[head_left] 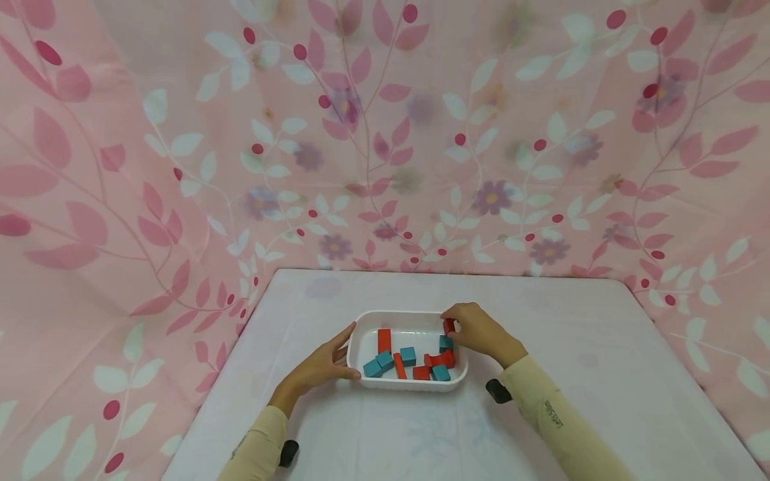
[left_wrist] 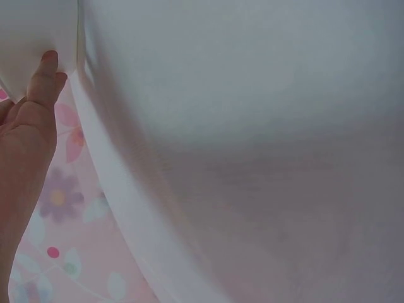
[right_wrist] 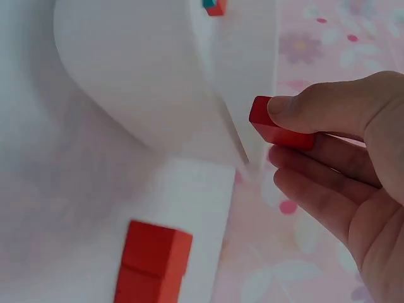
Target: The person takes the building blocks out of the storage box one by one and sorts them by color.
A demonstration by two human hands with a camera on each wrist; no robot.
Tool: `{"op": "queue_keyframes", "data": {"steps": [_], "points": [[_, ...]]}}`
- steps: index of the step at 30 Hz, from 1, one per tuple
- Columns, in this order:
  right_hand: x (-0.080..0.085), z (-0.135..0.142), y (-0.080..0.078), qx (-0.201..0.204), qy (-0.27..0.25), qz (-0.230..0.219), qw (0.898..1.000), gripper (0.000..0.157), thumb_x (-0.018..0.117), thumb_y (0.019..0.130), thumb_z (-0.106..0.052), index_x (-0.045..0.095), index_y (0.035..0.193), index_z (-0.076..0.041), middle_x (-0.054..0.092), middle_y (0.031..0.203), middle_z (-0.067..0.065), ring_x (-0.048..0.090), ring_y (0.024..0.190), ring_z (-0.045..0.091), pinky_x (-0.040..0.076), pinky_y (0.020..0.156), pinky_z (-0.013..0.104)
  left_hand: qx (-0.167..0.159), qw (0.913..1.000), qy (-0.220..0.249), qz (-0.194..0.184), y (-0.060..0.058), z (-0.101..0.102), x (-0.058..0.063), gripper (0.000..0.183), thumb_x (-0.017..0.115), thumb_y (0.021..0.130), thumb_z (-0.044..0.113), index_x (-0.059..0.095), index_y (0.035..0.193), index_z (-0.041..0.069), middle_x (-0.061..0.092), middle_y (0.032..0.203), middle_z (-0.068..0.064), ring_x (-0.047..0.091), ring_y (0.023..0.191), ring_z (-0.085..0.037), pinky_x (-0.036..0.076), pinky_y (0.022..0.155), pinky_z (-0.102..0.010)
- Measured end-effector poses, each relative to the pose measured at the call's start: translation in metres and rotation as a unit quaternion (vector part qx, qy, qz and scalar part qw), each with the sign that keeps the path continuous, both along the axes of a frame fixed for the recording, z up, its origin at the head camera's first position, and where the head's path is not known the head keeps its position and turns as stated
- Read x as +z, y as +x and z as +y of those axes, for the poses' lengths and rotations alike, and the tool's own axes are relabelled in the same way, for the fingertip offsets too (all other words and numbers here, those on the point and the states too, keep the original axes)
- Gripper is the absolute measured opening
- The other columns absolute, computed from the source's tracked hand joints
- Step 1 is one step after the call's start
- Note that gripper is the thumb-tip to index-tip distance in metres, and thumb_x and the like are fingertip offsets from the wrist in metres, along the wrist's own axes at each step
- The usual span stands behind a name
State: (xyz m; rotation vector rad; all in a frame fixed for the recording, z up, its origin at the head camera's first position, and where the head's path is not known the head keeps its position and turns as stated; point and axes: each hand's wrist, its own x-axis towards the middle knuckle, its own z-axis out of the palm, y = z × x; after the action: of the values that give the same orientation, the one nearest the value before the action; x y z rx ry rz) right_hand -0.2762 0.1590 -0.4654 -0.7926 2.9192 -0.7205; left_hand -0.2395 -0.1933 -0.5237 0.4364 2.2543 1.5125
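A white tray (head_left: 409, 385) with rounded corners holds several red and teal wooden blocks. My left hand (head_left: 319, 367) grips its left end, thumb at the front corner and fingers along the back corner. In the left wrist view the fingers (left_wrist: 43, 82) lie against the tray's outer wall (left_wrist: 25, 38). Over the tray's back right corner, my right hand (head_left: 481, 331) pinches a red block (right_wrist: 278, 126) between thumb and fingers. Below it in the head view is a teal block (head_left: 446, 343). A red arch-shaped block (head_left: 442, 359) lies near the right wall.
Inside the tray at left, a red rectangular block (head_left: 384, 341) lies behind two teal blocks (head_left: 378, 365). A thin red block (head_left: 400, 366) leans beside another teal block (head_left: 408, 356). The tray stands on a white-covered table (head_left: 541, 307), with a floral curtain (head_left: 421, 167) behind.
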Motion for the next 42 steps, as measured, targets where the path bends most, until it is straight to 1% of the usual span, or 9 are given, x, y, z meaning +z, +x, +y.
{"op": "queue_keyframes", "data": {"steps": [4, 8, 12, 18, 22, 26, 33, 36, 42], "points": [[0.007, 0.02, 0.0, -0.007, -0.003, 0.027, 1.0, 0.034, 0.073, 0.07, -0.013, 0.064, 0.102, -0.007, 0.061, 0.085, 0.0, 0.052, 0.073, 0.015, 0.051, 0.067, 0.025, -0.006, 1.0, -0.005, 0.0, 0.004, 0.002, 0.012, 0.098, 0.075, 0.068, 0.025, 0.009, 0.141, 0.027, 0.011, 0.145, -0.002, 0.025, 0.127, -0.028, 0.036, 0.091, -0.044], [0.009, 0.041, 0.0, -0.022, -0.003, 0.038, 0.999, 0.031, 0.071, 0.069, -0.01, 0.065, 0.099, -0.006, 0.06, 0.083, 0.002, 0.051, 0.072, 0.016, 0.051, 0.066, 0.027, -0.002, 1.0, 0.003, 0.007, 0.005, 0.002, 0.013, 0.097, 0.074, 0.068, 0.023, 0.011, 0.141, 0.026, 0.012, 0.145, -0.003, 0.026, 0.126, -0.03, 0.036, 0.091, -0.046], [0.004, 0.061, 0.003, -0.032, 0.0, 0.04, 0.999, 0.029, 0.071, 0.07, -0.009, 0.065, 0.098, -0.006, 0.061, 0.083, 0.002, 0.051, 0.072, 0.017, 0.05, 0.066, 0.029, 0.009, 0.9999, 0.005, 0.003, 0.004, 0.0, 0.008, 0.097, 0.075, 0.067, 0.023, 0.012, 0.14, 0.029, 0.014, 0.145, 0.001, 0.027, 0.126, -0.026, 0.034, 0.093, -0.046], [-0.013, 0.087, 0.008, -0.041, 0.005, 0.051, 0.998, 0.025, 0.069, 0.069, -0.004, 0.066, 0.094, -0.004, 0.062, 0.084, 0.006, 0.051, 0.072, 0.016, 0.05, 0.068, 0.033, 0.014, 0.9999, 0.0, 0.004, -0.001, -0.005, -0.009, 0.098, 0.076, 0.066, 0.024, 0.011, 0.139, 0.034, 0.012, 0.145, 0.005, 0.026, 0.126, -0.025, 0.034, 0.092, -0.046], [-0.024, 0.1, 0.007, -0.047, -0.001, 0.05, 0.998, 0.026, 0.068, 0.069, -0.001, 0.065, 0.095, 0.0, 0.061, 0.083, 0.008, 0.053, 0.072, 0.02, 0.05, 0.066, 0.035, 0.015, 0.9999, -0.004, 0.003, -0.003, -0.007, -0.011, 0.098, 0.076, 0.066, 0.026, 0.011, 0.139, 0.036, 0.013, 0.144, 0.006, 0.027, 0.126, -0.024, 0.036, 0.091, -0.045], [-0.033, 0.107, 0.006, -0.057, -0.007, 0.03, 0.998, 0.027, 0.066, 0.069, 0.002, 0.065, 0.096, 0.002, 0.061, 0.084, 0.009, 0.054, 0.074, 0.023, 0.049, 0.067, 0.036, 0.012, 0.9999, -0.007, 0.002, -0.002, -0.006, -0.009, 0.097, 0.075, 0.067, 0.025, 0.011, 0.139, 0.035, 0.013, 0.144, 0.005, 0.028, 0.126, -0.023, 0.037, 0.091, -0.045], [-0.047, 0.11, 0.002, -0.085, -0.015, -0.021, 0.996, 0.029, 0.065, 0.07, 0.002, 0.064, 0.1, 0.001, 0.062, 0.089, 0.009, 0.054, 0.08, 0.023, 0.048, 0.074, 0.041, 0.001, 0.9999, -0.006, -0.014, 0.006, -0.001, 0.008, 0.098, 0.074, 0.068, 0.026, 0.01, 0.14, 0.03, 0.01, 0.145, 0.0, 0.024, 0.127, -0.027, 0.035, 0.092, -0.046], [-0.05, 0.108, 0.0, -0.098, -0.009, -0.039, 0.994, 0.03, 0.066, 0.071, 0.001, 0.063, 0.101, -0.002, 0.062, 0.091, 0.008, 0.054, 0.082, 0.022, 0.048, 0.077, 0.042, -0.001, 0.9999, -0.008, -0.014, 0.008, 0.0, 0.011, 0.097, 0.074, 0.068, 0.027, 0.009, 0.14, 0.03, 0.01, 0.145, 0.0, 0.025, 0.127, -0.027, 0.036, 0.092, -0.045], [-0.052, 0.109, -0.004, -0.098, -0.002, -0.035, 0.995, 0.031, 0.066, 0.071, 0.001, 0.063, 0.102, -0.002, 0.062, 0.094, 0.009, 0.054, 0.083, 0.022, 0.047, 0.077, 0.043, -0.003, 1.0, -0.002, -0.009, 0.007, 0.001, 0.011, 0.096, 0.074, 0.068, 0.025, 0.011, 0.14, 0.03, 0.011, 0.145, 0.001, 0.025, 0.127, -0.027, 0.035, 0.092, -0.045]]}}
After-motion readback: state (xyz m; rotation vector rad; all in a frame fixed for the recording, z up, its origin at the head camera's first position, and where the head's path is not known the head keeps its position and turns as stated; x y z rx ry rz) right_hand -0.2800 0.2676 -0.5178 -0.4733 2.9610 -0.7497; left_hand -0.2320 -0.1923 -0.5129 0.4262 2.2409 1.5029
